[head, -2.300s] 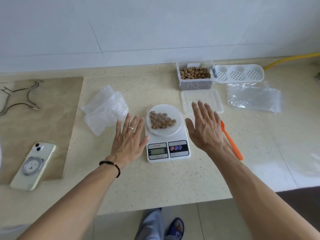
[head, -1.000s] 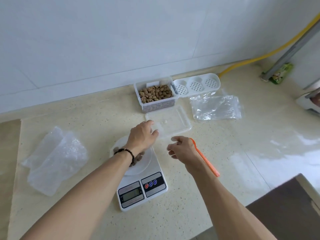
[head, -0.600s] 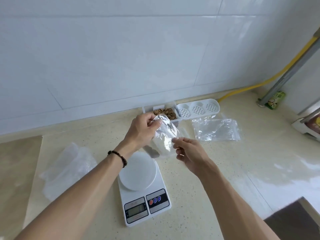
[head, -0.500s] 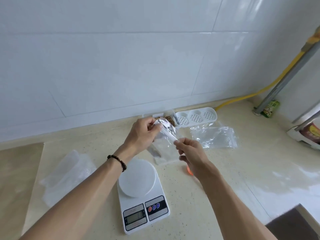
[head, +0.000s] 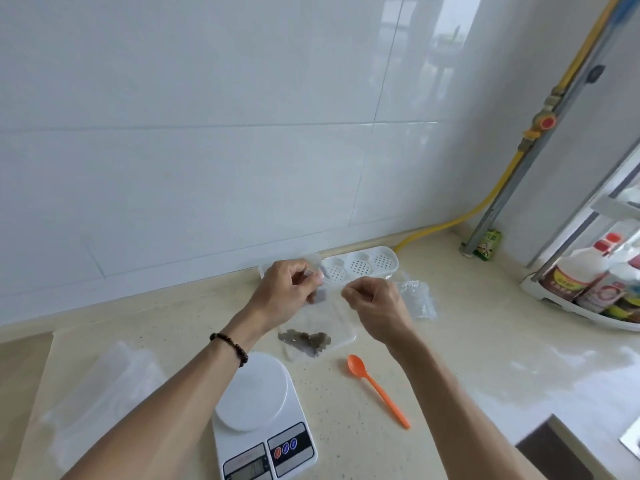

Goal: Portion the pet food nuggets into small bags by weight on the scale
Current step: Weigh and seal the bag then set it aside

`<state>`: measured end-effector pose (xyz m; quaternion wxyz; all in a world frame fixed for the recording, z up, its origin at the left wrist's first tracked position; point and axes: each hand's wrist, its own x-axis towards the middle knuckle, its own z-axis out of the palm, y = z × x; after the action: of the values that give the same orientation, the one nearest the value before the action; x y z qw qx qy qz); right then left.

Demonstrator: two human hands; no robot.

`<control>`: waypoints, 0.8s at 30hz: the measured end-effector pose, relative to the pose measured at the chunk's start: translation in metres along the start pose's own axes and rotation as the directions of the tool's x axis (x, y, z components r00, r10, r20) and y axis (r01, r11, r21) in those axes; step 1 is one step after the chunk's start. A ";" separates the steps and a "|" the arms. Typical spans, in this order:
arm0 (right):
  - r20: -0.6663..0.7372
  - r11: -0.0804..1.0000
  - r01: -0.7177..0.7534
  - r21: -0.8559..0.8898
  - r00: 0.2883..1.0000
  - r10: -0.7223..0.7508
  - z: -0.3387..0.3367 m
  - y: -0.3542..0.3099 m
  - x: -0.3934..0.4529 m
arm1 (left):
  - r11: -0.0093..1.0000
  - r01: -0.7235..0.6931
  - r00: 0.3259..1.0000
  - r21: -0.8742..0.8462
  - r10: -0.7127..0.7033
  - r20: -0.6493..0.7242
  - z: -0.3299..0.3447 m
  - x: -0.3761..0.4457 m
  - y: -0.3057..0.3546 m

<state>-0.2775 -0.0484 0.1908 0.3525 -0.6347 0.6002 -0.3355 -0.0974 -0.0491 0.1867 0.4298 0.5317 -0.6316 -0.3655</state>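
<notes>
both hands are up over the desk point(head: 467, 344), each pinching one top corner of one small clear bag point(head: 329, 317): the left hand point(head: 287, 296) is clamped on the left corner and the right hand point(head: 375, 301) on the right corner. the bag hangs between them, and the brown pet food nuggets point(head: 306, 339) sit in a little heap at its bottom, low by the desk. it looks like the step is closing the bag. to do it well, keep the top edge pulled flat and level, press the strip shut from one end to the other, and keep the bag upright so no nuggets slip out. counting things: one white scale point(head: 265, 420) in front, its round plate bare; one orange spoon point(head: 375, 388) lying to the right of it; one pile of spare clear bags point(head: 417, 301) behind the right hand; one white tray point(head: 360, 268) with three round holes by the wall; one puffy plastic wrap point(head: 104, 400) at the left.
</notes>
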 end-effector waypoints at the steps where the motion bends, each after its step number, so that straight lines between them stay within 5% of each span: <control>1: 0.003 1.000 0.002 0.001 1.000 -0.002 -0.004 0.000 -0.001 | 1.000 0.006 1.000 -0.002 -0.006 0.009 0.001 0.000 0.001; 5: 0.058 0.997 0.058 0.056 0.996 -0.062 -0.014 -0.009 -0.004 | 0.998 -0.002 0.999 -0.064 0.004 0.037 0.009 0.004 0.009; 11: -0.032 0.992 0.063 -0.110 0.997 -0.067 -0.022 -0.005 0.006 | 0.994 0.028 0.996 -0.108 -0.019 0.082 0.028 0.016 0.015; 19: -0.087 0.996 0.072 -0.048 0.993 -0.076 -0.057 0.026 0.019 | 0.994 0.039 0.989 -0.107 -0.023 0.147 0.069 0.044 0.025; 24: -0.111 0.960 0.007 0.278 0.993 0.025 -0.103 0.070 0.034 | 0.975 0.091 0.988 -0.202 -0.064 0.138 0.112 0.074 0.032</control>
<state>-0.3998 -0.0888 0.1858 0.4050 -0.5560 0.5692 -0.4504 -0.2177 -0.1160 0.1867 0.4262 0.4833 -0.5954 -0.4799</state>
